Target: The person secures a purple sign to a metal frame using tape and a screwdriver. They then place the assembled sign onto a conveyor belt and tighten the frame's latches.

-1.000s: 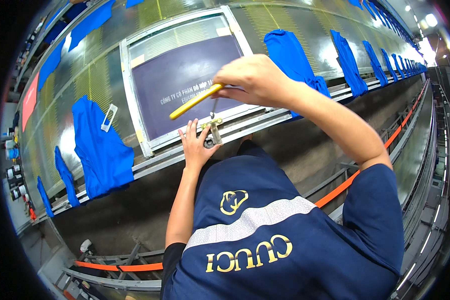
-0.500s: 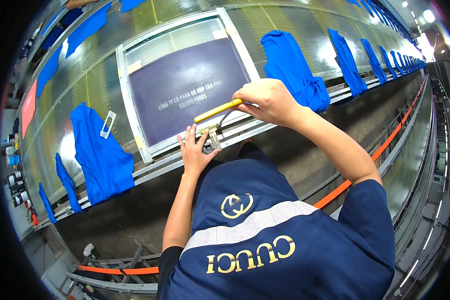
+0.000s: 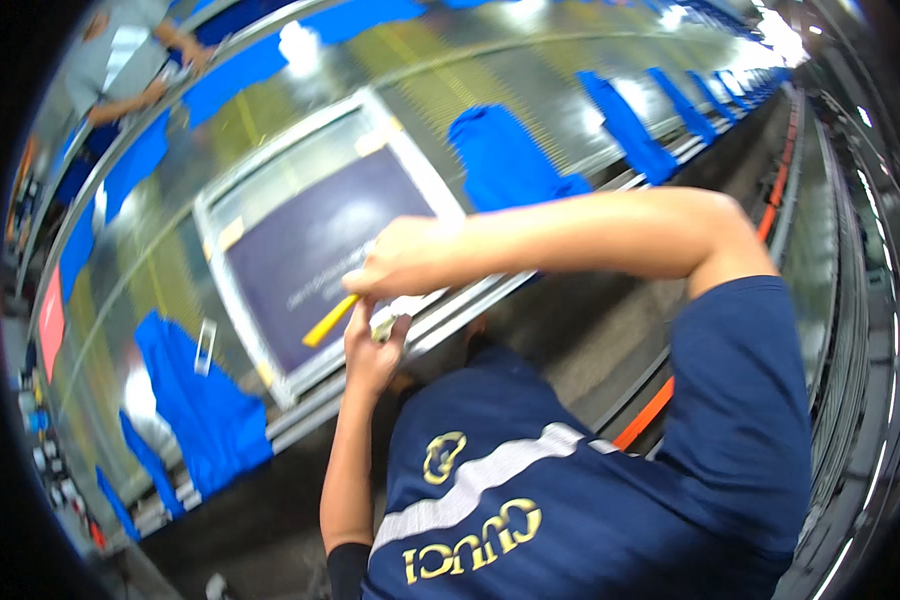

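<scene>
A framed printing screen point(image 3: 411, 165) with a dark mesh and pale lettering lies aslant on the long table. Over its near edge, my right hand point(image 3: 410, 255) is closed round a yellow bar-shaped tool point(image 3: 330, 321), whose free end points down to the left. Just below it, my left hand point(image 3: 370, 362) is at the frame's near edge, thumb and finger apart, on either side of a small metal fitting point(image 3: 382, 326). My right hand partly covers the left fingertips and the fitting. Motion blurs both hands.
Blue cloth pieces point(image 3: 515, 160) lie along the table, one left of the screen point(image 3: 195, 400) with a small white frame point(image 3: 205, 347) on it. A metal rail point(image 3: 315, 425) edges the table. Another person point(image 3: 120, 70) stands across it, far left. An orange strip point(image 3: 645, 412) runs behind me.
My right hand has swung left and down with the yellow tool, now over my left hand. The whole view has shifted and tilted. Another person has come into view at far left.
</scene>
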Demonstrator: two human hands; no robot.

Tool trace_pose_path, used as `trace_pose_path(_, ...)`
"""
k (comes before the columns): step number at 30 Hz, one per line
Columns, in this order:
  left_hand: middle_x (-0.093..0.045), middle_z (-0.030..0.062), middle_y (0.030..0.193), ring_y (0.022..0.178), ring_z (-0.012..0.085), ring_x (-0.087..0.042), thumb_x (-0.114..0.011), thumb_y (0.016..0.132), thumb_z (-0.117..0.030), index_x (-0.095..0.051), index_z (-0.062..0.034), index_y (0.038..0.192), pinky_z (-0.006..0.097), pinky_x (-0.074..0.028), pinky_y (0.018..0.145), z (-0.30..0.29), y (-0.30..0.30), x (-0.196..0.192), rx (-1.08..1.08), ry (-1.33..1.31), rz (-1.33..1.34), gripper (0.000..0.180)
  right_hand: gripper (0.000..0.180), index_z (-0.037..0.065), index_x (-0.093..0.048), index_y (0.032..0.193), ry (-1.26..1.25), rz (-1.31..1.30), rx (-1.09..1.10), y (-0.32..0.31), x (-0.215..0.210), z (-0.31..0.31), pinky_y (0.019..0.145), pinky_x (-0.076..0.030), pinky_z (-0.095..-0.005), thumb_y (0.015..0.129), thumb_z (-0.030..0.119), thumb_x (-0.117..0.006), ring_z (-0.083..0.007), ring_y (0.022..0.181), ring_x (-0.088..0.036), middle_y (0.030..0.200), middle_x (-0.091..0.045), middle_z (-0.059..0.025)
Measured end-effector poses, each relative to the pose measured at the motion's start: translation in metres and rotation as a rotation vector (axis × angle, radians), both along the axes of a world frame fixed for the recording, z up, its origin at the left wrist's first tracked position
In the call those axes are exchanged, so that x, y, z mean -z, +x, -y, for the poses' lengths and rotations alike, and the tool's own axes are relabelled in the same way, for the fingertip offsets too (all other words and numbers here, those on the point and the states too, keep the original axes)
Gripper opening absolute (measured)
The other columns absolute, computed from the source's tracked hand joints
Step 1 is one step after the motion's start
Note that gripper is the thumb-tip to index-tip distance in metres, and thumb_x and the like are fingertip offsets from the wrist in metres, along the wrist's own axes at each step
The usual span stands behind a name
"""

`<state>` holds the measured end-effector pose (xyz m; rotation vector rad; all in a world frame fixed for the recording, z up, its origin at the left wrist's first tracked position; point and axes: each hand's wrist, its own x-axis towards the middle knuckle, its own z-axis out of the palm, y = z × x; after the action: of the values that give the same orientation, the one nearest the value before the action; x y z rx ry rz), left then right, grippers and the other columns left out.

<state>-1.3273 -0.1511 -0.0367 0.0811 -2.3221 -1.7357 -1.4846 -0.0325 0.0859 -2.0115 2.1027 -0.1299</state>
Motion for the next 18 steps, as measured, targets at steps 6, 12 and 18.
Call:
trace_pose_path(6,-0.052,-0.0004,0.071,0.066,0.0091,-0.048,-0.069,0.094,-0.011,-0.057,-0.0014,0.089,0.027,-0.039,0.056,-0.032,-0.037,0.033,-0.138,0.255,-0.038,0.016,0.051,0.008,-0.053,0.130,0.316,0.383,0.369,0.011,-0.059,0.005,0.081,-0.056,-0.0456,0.086,0.031,-0.067,-0.0299,0.099,-0.069,0.108,-0.068,-0.0158)
trace_pose_path(12,-0.032,-0.0065,0.058,0.056,0.0057,-0.029,-0.070,0.095,-0.009,-0.041,-0.0075,0.061,0.028,-0.024,0.051,-0.041,-0.052,0.014,-0.026,0.162,-0.085,0.046,0.059,0.018,-0.059,0.134,-0.364,-0.608,-0.540,-0.035,-0.030,0.002,0.101,-0.046,-0.0455,0.081,0.041,-0.072,-0.0234,0.130,-0.052,0.146,-0.051,-0.0074)
trace_pose_path(18,-0.041,-0.0065,0.060,0.053,0.0048,-0.034,-0.064,0.100,-0.024,-0.050,-0.0121,0.074,0.024,-0.026,0.049,-0.016,-0.059,0.036,0.079,0.308,0.121,0.032,0.034,0.016,-0.078,0.074,0.169,-0.545,-0.153,-0.005,-0.041,0.008,0.058,-0.055,-0.0398,0.084,0.048,-0.069,-0.0220,0.081,-0.073,0.075,-0.073,-0.0023)
